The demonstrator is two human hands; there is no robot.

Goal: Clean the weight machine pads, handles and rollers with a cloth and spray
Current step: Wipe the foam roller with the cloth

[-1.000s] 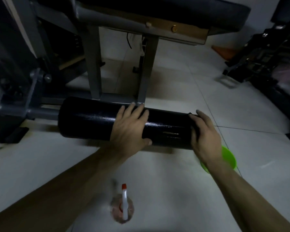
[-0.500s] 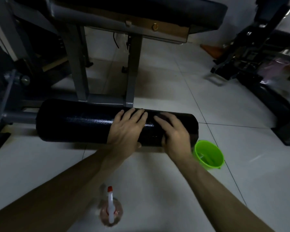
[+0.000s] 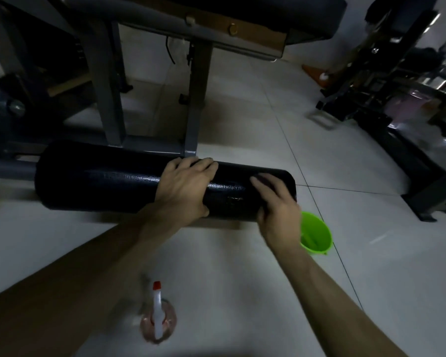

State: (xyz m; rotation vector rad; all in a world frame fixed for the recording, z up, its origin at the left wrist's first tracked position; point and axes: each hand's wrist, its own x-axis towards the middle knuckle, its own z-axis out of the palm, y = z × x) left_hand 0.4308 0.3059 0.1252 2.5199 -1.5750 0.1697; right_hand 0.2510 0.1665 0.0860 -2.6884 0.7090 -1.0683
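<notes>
- Head view: the black roller (image 3: 113, 181) lies crosswise in front of us, low over the tiled floor (image 3: 371, 279). It is carried on a grey bar that leaves its left end and runs into the machine frame (image 3: 106, 99).
- Our left hand (image 3: 184, 188) sits near the roller's middle. The fingers drape over the top and the thumb hooks the near side. We judge this grip is there to stop the roller from spinning under the wiping.
- Our right hand (image 3: 276, 210) is on the roller's right end, fingers reaching up over the curve. It is blurred. Something dark shows under the fingertips and may be the cloth, but we cannot tell whether the hand pinches it or presses flat.
- A wet-looking sheen on the roller between the hands suggests this stretch is the part being worked.
- The spray bottle (image 3: 158, 315) stands upright on the floor between our forearms, well apart from both hands. Set there, either hand can reach it for the next squirt.
- The green bucket (image 3: 316, 234) stands on the floor just beside the right wrist, under the roller's right end, probably kept near for rinsing.
- Above, the machine's dark pad (image 3: 268, 11) spans the top of the view, with other gym equipment (image 3: 397, 86) off to the right.
</notes>
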